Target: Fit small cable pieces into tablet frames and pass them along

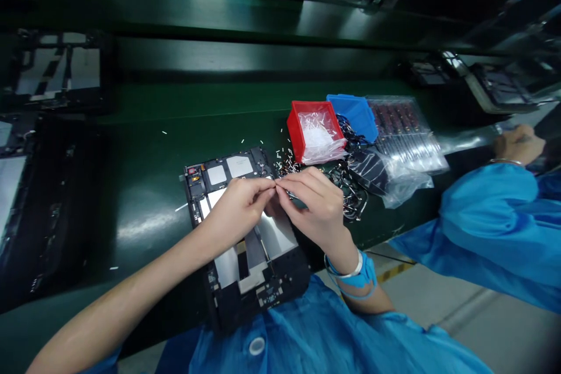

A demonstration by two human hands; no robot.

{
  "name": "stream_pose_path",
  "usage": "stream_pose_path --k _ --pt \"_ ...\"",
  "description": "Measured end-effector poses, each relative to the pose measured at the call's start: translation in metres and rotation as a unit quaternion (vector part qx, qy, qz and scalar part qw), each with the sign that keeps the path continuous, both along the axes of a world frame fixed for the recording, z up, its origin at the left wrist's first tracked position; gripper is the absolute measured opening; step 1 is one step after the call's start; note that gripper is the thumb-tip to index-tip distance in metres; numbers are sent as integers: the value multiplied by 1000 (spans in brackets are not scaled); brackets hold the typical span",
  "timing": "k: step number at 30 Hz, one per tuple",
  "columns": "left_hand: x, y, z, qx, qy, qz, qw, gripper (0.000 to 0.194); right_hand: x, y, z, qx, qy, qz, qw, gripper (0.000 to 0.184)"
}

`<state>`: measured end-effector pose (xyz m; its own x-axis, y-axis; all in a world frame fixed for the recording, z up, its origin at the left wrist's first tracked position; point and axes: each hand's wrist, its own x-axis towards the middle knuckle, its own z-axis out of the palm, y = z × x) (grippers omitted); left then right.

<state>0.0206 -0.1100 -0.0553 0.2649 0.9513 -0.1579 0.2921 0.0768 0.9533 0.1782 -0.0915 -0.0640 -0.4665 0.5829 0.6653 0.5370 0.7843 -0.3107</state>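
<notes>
An opened tablet-like device with silver panels and a black frame lies at the bench's near edge, in front of my body. Over its upper part, both hands meet with their fingertips pinched together. My left hand is closed, thumb against forefinger. My right hand, with a blue strap at the wrist, is closed in a pinch at the same spot. Whatever sits between the fingertips is too small to name. Just beyond the right hand lie small loose parts and a pile of black cables.
A red bin with a plastic bag of small white pieces stands beside a blue bin. Bagged parts lie to their right. More opened devices are at the left. A co-worker's hand and blue sleeve are at the right.
</notes>
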Motion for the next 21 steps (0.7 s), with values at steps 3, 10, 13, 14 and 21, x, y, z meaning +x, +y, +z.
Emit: stream_pose_path --k 3,10,13,14,21 --pt "-1 3 3 -54 -20 15 998 21 8 17 2 36 11 -36 999 13" --pt "-6 9 12 -180 -149 61 970 19 33 59 8 81 -49 -205 974 26" --pt "-7 8 11 -188 -182 25 965 15 20 37 15 81 -92 -64 990 24" --pt "-8 7 11 -186 -188 13 964 15 15 29 17 88 -108 -20 990 21" --pt "-39 -23 23 -115 -160 3 981 21 -14 7 28 52 -69 75 993 18"
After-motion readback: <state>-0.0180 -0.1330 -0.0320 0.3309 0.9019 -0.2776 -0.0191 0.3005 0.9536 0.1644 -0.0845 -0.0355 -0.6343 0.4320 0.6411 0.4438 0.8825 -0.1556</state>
